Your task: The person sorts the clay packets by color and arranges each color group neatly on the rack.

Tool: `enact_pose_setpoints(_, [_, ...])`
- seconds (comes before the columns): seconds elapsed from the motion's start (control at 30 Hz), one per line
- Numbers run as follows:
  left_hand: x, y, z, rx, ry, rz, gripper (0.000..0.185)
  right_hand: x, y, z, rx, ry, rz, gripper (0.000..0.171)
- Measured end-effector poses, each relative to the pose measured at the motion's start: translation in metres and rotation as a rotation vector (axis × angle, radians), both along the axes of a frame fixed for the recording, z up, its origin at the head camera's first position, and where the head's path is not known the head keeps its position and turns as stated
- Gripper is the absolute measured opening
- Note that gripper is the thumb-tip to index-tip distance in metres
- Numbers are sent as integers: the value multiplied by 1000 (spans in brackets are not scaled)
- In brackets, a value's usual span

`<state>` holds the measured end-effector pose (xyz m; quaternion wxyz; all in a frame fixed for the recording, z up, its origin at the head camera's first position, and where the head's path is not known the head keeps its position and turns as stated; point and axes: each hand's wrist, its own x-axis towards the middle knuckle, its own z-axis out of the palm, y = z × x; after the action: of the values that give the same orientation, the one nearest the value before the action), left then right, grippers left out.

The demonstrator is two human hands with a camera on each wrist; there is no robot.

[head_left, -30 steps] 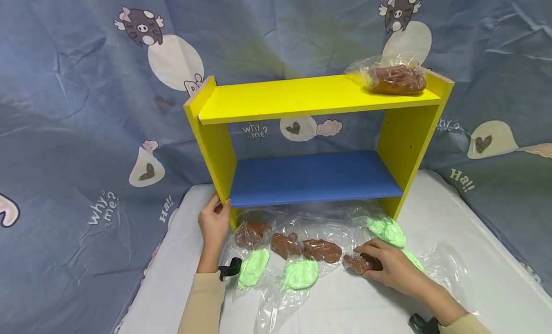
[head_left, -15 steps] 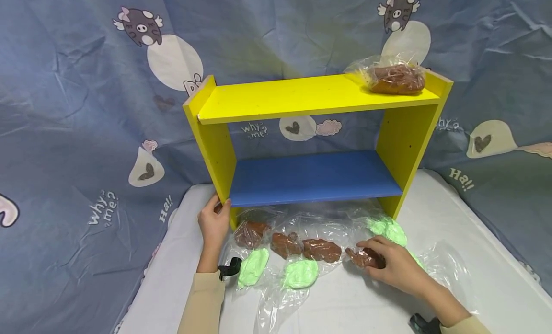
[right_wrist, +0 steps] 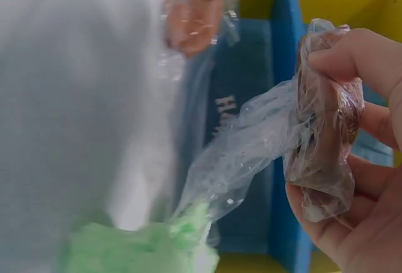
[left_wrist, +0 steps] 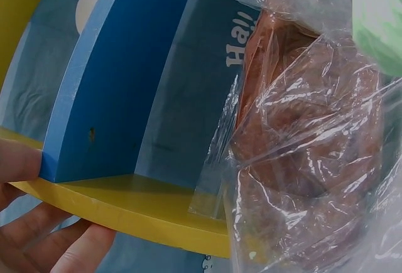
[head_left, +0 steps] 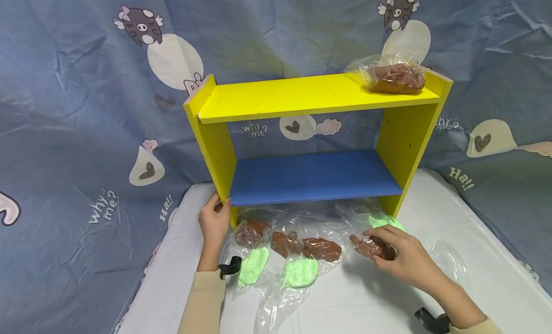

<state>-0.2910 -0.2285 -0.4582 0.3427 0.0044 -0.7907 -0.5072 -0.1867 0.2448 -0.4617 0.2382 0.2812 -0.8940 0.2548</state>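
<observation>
My right hand (head_left: 407, 257) grips a brown clay-like lump in clear plastic (head_left: 366, 246), just above the white table, with a shadow beneath. In the right wrist view the thumb and fingers close round this brown lump (right_wrist: 320, 116), and its plastic trails toward a green lump (right_wrist: 138, 248). My left hand (head_left: 214, 224) holds the yellow side panel (head_left: 212, 154) of a small shelf unit. The left wrist view has the thumb at the blue board's (left_wrist: 119, 78) front edge and the fingers around the panel's outside. Beside it is another bagged brown lump (left_wrist: 308, 128).
Several bagged brown lumps (head_left: 321, 249) lie in front of the unit, with pale green lumps (head_left: 301, 273) among them. A larger bagged brown piece (head_left: 398, 78) sits on the yellow top board (head_left: 297, 97). Patterned blue cloth (head_left: 86, 109) hangs behind. Loose plastic spreads across the table (head_left: 340, 305).
My right hand has raised the brown lump from the table and moved it slightly right and toward the unit. My left hand stays on the side panel.
</observation>
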Motion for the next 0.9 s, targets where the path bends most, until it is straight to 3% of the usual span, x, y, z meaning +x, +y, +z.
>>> enact_pose_setpoints(0.17, [-1, 0, 0, -1, -3, -3, 37, 6, 0, 20, 15, 26, -23, 57])
enact_pose_setpoints(0.37, [-1, -1, -1, -1, 1, -1, 36, 12, -3, 42, 10, 63, 23, 57])
enact_pose_setpoints(0.6, [0, -1, 0, -10, 11, 14, 34, 17, -10, 69, -13, 188, 85, 44])
enact_pose_setpoints(0.9, [-1, -2, 0, -24, 23, 11, 34, 23, -20, 111, -44, 282, 131, 48])
